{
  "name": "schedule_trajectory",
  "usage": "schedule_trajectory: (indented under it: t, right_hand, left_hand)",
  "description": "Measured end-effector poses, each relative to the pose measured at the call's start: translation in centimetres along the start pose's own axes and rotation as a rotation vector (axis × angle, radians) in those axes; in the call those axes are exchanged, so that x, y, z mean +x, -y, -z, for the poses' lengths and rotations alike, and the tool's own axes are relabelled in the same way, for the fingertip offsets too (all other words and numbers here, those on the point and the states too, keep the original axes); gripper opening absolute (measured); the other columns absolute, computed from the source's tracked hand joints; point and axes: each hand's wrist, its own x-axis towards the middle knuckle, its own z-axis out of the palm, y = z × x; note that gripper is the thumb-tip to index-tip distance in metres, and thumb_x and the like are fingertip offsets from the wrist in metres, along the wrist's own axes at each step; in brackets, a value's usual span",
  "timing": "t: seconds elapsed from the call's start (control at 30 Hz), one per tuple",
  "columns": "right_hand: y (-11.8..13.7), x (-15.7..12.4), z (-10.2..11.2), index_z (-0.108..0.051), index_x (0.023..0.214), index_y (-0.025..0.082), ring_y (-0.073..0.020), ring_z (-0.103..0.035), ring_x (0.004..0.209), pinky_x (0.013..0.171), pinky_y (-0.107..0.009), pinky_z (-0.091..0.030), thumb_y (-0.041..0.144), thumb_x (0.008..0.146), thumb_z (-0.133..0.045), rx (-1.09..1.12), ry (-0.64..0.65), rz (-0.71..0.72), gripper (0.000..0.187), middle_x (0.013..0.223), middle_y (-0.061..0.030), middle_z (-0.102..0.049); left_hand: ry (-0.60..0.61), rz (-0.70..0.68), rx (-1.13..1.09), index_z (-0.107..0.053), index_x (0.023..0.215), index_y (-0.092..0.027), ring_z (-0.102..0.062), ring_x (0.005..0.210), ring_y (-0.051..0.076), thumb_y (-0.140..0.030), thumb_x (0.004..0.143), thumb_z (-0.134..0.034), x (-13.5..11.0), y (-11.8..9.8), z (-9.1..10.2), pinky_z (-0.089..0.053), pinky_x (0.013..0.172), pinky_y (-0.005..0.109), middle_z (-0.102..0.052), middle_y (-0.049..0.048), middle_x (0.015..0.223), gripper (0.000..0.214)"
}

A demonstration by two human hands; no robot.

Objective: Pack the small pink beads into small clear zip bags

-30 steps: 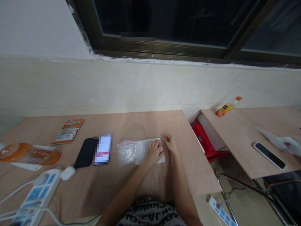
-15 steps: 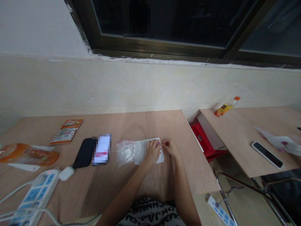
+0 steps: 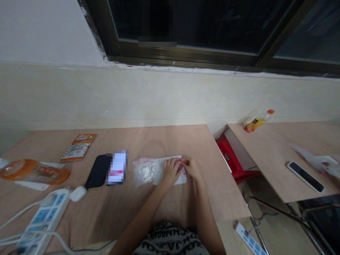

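On the wooden table lies a white sheet [image 3: 158, 172] with small pink-purple pieces or print [image 3: 177, 163] on its right part, too small to make out. My left hand [image 3: 169, 173] rests over the sheet, fingers stretched out and touching the pink-purple area. At the sheet's right edge, my right hand [image 3: 193, 168] has its thumb and fingers drawn together in a pinch, close to the left fingertips. Whatever it pinches is hidden. Clear plastic zip bags [image 3: 143, 171] with reddish seal lines lie beside the sheet's left edge.
Left of the bags are a lit phone [image 3: 117, 167], a black phone-sized object [image 3: 97, 171], an orange packet [image 3: 79, 147], an orange bottle [image 3: 35, 171] lying down and a power strip [image 3: 44, 219] with cables. Past a gap, a second table holds a juice bottle [image 3: 256, 123] and a white-framed device [image 3: 305, 176].
My right hand has moved slightly left, onto the sheet's right edge. My left fingers have shifted a little left, showing more of the pink-purple area. The camera view has moved slightly.
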Motion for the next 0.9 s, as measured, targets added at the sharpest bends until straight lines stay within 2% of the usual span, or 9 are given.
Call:
schedule_trajectory:
  t: [0.1, 0.17, 0.33, 0.4, 0.5, 0.63, 0.77, 0.9]
  right_hand:
    - [0.7, -0.2, -0.3, -0.071, 0.085, 0.017, -0.0182, -0.062, 0.062, 0.057, -0.027, -0.048, 0.04, 0.08, -0.058, 0.043, 0.018, 0.017, 0.026, 0.074, -0.005, -0.071]
    - [0.8, -0.6, 0.1, -0.071, 0.086, 0.017, -0.0184, -0.063, 0.065, 0.061, -0.028, -0.049, 0.041, 0.081, -0.057, 0.047, -0.015, 0.041, 0.028, 0.076, -0.0055, -0.071]
    - [-0.7, -3.1, 2.2, -0.07, 0.09, 0.017, -0.017, -0.058, 0.061, 0.06, -0.028, -0.046, 0.037, 0.078, -0.06, -0.079, -0.101, 0.049, 0.025, 0.072, -0.0036, -0.066]
    - [-1.5, -4.1, 2.9, -0.069, 0.088, 0.017, -0.0179, -0.058, 0.065, 0.062, -0.029, -0.046, 0.033, 0.077, -0.06, -0.136, -0.093, 0.056, 0.022, 0.074, -0.0041, -0.065]
    - [-2.1, -5.0, 3.2, -0.068, 0.084, 0.017, -0.0191, -0.059, 0.069, 0.065, -0.03, -0.046, 0.029, 0.077, -0.056, -0.178, -0.076, 0.066, 0.019, 0.075, -0.0049, -0.065]
    - [-1.7, -5.0, 2.9, -0.067, 0.079, 0.018, -0.0187, -0.059, 0.069, 0.066, -0.03, -0.046, 0.029, 0.079, -0.053, -0.196, -0.074, 0.072, 0.017, 0.074, -0.0048, -0.065]
    - [-0.9, -4.6, 2.9, -0.066, 0.075, 0.018, -0.0175, -0.058, 0.065, 0.063, -0.028, -0.045, 0.032, 0.081, -0.055, -0.184, -0.055, 0.069, 0.019, 0.069, -0.0031, -0.063]
    - [0.0, -4.0, 2.6, -0.068, 0.08, 0.018, -0.0177, -0.06, 0.067, 0.065, -0.029, -0.047, 0.035, 0.082, -0.055, -0.116, -0.09, 0.066, 0.021, 0.075, -0.0041, -0.067]
  left_hand:
    - [-0.066, 0.004, -0.015, -0.057, 0.121, -0.025, -0.05, 0.117, 0.027, -0.03, 0.087, -0.06, -0.3, 0.6, 0.2, -0.034, 0.101, 0.049, -0.058, 0.0083, 0.127, 0.035]
    - [-0.119, 0.005, -0.035, -0.058, 0.121, -0.025, -0.052, 0.116, 0.027, -0.03, 0.087, -0.06, -0.9, 1.3, 0.3, -0.036, 0.1, 0.047, -0.059, 0.0085, 0.126, 0.034]
    - [-0.191, -0.001, -0.129, -0.061, 0.111, -0.021, -0.057, 0.106, 0.022, -0.025, 0.09, -0.054, -4.0, 2.5, 1.2, -0.043, 0.094, 0.038, -0.063, 0.0078, 0.112, 0.023]
    - [-0.16, 0.012, -0.154, -0.063, 0.106, -0.02, -0.059, 0.1, 0.021, -0.023, 0.091, -0.052, -5.1, 2.2, 1.4, -0.045, 0.09, 0.037, -0.065, 0.0063, 0.104, 0.018]
    - [-0.024, 0.0, -0.176, -0.063, 0.1, -0.02, -0.061, 0.091, 0.019, -0.022, 0.091, -0.053, -5.6, 0.5, 1.1, -0.048, 0.084, 0.034, -0.067, 0.004, 0.095, 0.014]
    - [0.185, -0.148, -0.091, -0.064, 0.101, -0.02, -0.06, 0.088, 0.02, -0.026, 0.089, -0.057, -4.4, -2.7, -0.8, -0.047, 0.083, 0.035, -0.067, 0.0038, 0.094, 0.015]
    - [0.23, -0.19, 0.051, -0.065, 0.093, -0.018, -0.059, 0.092, 0.023, -0.021, 0.089, -0.055, -3.0, -4.2, -2.9, -0.046, 0.085, 0.039, -0.066, 0.0066, 0.095, 0.012]
    - [0.222, -0.2, 0.04, -0.065, 0.091, -0.019, -0.059, 0.09, 0.022, -0.016, 0.089, -0.05, -2.6, -3.6, -3.4, -0.046, 0.084, 0.039, -0.066, 0.0059, 0.094, 0.015]
